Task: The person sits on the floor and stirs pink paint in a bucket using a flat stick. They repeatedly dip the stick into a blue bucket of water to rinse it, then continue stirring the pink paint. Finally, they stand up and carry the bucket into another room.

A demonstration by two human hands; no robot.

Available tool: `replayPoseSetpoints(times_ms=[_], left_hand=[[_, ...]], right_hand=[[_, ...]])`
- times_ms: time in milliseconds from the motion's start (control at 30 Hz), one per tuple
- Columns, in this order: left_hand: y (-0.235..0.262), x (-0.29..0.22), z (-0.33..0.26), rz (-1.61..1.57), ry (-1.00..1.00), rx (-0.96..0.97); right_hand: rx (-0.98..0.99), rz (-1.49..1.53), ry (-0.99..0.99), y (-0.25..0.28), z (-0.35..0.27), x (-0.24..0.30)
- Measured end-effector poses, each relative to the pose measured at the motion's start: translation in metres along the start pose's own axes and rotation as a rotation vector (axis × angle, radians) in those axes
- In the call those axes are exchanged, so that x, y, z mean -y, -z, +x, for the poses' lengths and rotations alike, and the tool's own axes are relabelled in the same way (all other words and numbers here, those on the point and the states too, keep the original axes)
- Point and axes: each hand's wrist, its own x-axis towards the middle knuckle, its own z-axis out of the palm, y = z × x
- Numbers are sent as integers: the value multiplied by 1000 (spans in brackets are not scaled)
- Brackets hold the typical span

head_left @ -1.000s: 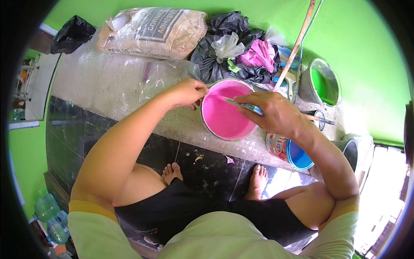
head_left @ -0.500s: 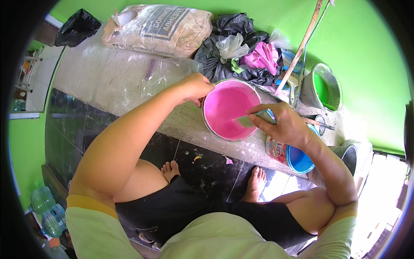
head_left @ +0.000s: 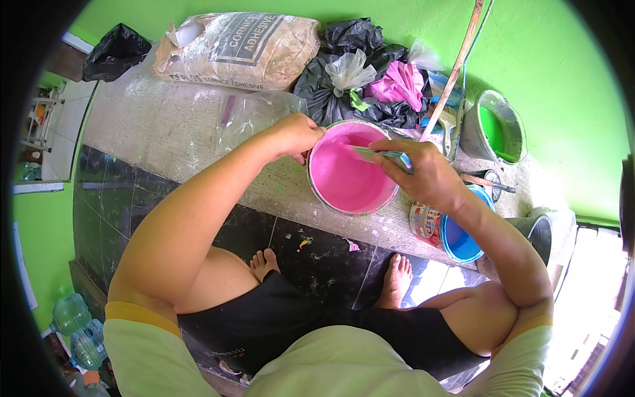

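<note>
- Bucket of pink paint (head_left: pixel 340 132): sits open on the grey ledge (head_left: pixel 165 126), between both hands.
- Left hand (head_left: pixel 302 135): grasping the bucket's rim on its left side, fingers bent over the edge.
- Right hand (head_left: pixel 426 175): clenched around a flat tool (head_left: pixel 403 160) with a multicoloured handle; its far end, blurred, reaches over the paint.
- In the way: right hand over part of the rim; right forearm across part of the blue paint can (head_left: pixel 426 221).
- Just beyond the bucket: heaped black plastic bags (head_left: pixel 317 83), with a pink bag (head_left: pixel 399 86) among them.
- Near the left hand: clear plastic bag (head_left: pixel 254 119), flat on the ledge.
- Beyond the right hand: long stick (head_left: pixel 456 66), slanting up towards the green wall; near it, a pale-handled brush (head_left: pixel 448 122) and a grey bucket (head_left: pixel 473 129) with bright green paint inside.
- At the back of the ledge: bulky paper sack (head_left: pixel 248 49), torn at one end, with large lettering in a dark panel and a smaller printed line along the lower edge.
- Other markings: red-and-white printed label on the blue paint can; small pale print on the black shorts (head_left: pixel 284 324).
</note>
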Motion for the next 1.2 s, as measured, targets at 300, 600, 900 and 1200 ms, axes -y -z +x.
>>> replayPoseSetpoints(times_ms=[300,600,900,1200], left_hand=[[1,4,-3,-46,-1,-27],[-7,-4,-5,-107,1,-1],[-21,-23,-22,-126,-35,89],[-35,-33,-24,-63,-91,-6]], right_hand=[[328,3,-93,15,0,25],[64,-135,-114,31,-4,13],[122,101,77,21,-19,5],[198,-102,-35,51,-41,-8]])
